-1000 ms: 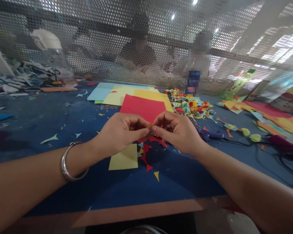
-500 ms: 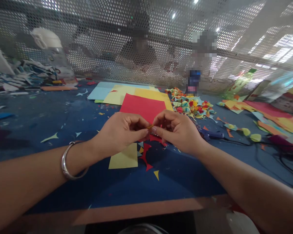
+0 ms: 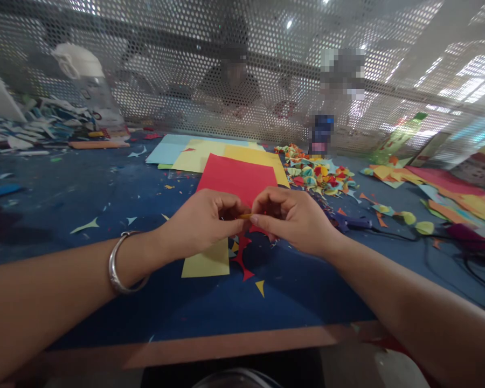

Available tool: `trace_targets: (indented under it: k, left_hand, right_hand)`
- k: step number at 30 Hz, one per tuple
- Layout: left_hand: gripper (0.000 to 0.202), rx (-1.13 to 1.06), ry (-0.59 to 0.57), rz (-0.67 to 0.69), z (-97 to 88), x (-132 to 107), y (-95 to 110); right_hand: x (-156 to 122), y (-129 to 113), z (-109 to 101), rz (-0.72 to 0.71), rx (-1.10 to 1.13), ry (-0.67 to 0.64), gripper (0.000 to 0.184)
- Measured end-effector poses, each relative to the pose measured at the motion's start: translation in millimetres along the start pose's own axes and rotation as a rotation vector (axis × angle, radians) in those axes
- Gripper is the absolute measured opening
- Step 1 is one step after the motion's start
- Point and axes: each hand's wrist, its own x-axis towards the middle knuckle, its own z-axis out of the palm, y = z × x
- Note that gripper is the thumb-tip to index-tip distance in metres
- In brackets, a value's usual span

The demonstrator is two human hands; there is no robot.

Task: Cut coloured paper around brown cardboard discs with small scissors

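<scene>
My left hand and my right hand meet above the blue table, both pinched on a small folded yellow-orange paper piece between the fingertips. A silver bangle sits on my left wrist. Under the hands lie a pale yellow paper square and red paper offcuts. Just beyond the hands lies a red sheet on top of yellow sheets and a light blue sheet.
A heap of small folded coloured paper pieces lies to the right of the sheets. A glue gun with a black cord rests further right, near more coloured sheets. A perforated metal screen closes the back; people sit behind it.
Both hands stay pinched together on the small paper piece; the fingers have shifted only slightly. The view has tilted a little.
</scene>
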Motion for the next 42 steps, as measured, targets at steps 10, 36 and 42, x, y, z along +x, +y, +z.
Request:
trace_targets:
  k: [10,36,42]
  left_hand:
    - [0.014,0.026,-0.145,-0.071,-3.0,-1,2]
    - [0.007,-0.476,0.160,-0.027,6.2,-3,13]
    - [0.015,-0.613,0.153,-0.100,5.2,2,7]
  right_hand:
    - [1,-4,1,0.128,0.096,-0.042,0.015]
    - [1,-13,-6,0.062,0.118,0.055,0.024]
    - [2,-8,-9,0.028,-0.036,0.033,0.014]
